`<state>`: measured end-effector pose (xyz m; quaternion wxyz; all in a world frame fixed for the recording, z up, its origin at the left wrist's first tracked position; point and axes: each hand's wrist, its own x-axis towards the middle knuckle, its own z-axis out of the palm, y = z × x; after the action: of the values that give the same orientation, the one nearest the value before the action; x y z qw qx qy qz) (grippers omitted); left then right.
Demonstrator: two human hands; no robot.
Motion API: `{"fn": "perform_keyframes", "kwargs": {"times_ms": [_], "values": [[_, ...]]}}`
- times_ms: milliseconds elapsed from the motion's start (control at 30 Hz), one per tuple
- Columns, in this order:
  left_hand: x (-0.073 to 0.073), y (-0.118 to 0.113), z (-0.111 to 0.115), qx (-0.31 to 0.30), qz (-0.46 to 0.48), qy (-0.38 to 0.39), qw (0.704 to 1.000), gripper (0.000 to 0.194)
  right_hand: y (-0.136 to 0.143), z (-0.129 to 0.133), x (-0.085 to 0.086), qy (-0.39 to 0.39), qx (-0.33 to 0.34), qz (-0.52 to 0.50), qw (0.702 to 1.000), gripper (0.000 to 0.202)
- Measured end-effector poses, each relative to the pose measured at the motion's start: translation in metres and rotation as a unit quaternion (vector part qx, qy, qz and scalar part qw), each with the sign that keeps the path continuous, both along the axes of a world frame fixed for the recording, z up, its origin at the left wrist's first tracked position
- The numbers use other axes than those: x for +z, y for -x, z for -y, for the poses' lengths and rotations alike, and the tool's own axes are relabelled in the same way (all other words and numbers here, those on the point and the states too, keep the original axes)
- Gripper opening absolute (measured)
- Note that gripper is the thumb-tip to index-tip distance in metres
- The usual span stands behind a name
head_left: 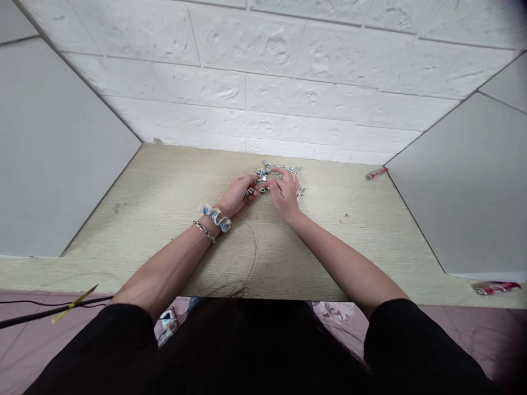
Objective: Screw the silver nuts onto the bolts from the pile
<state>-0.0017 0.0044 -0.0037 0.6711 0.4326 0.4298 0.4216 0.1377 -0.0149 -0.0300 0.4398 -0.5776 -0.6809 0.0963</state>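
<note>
A loose pile of silvery bolts and nuts (267, 167) lies on the wooden tabletop near the wall. My left hand (237, 196) is at the pile's left side, its fingers curled around a few bolts (249, 192); their exact number is hidden. Close to its fingertips is another bolt (262, 179). My right hand (286, 197) reaches over the right part of the pile, fingers apart and bent, and covers some pieces. Between the hands a single nut (262, 191) rests on the wood. More bolts (302, 192) stick out to the right of my right hand.
A white brick-patterned wall (274, 93) closes off the back. Grey panels stand at the left (61, 153) and right (469, 181). Red objects lie at the right, one by the panel (376, 174), another near the front edge (496, 288). A dark cable (53, 314) crosses the lower left.
</note>
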Motion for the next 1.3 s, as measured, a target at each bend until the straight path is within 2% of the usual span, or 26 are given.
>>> {"fn": "perform_keyframes", "kwargs": {"times_ms": [267,500,633,1000,1167,1300], "values": [[0.0001,-0.0006,0.0014,-0.024,-0.004,-0.016,1.0,0.016,0.0004,-0.0013,0.0014,0.009,-0.025,-0.004,1.0,0.039],[-0.0011,0.0002,-0.0001,-0.02,0.001,-0.014,1.0,0.015,-0.0004,-0.0033,0.0001,-0.012,0.0,0.01,1.0,0.026],[-0.0019,0.0004,-0.0004,-0.009,0.008,-0.016,1.0,0.016,-0.0007,-0.0049,-0.0025,-0.024,0.017,0.001,1.0,0.026],[-0.0011,-0.0008,-0.002,0.047,0.0,-0.014,0.999,0.015,0.0008,-0.003,-0.0002,0.015,0.032,-0.027,0.999,0.022],[-0.0016,-0.0003,-0.0041,0.071,0.012,-0.007,0.997,0.012,0.0019,-0.0019,0.0004,0.054,0.04,0.035,0.997,0.016],[-0.0012,0.0,-0.0036,0.062,0.006,-0.012,0.998,0.012,0.0033,-0.0007,-0.0003,0.064,0.04,0.107,0.991,0.017]]}}
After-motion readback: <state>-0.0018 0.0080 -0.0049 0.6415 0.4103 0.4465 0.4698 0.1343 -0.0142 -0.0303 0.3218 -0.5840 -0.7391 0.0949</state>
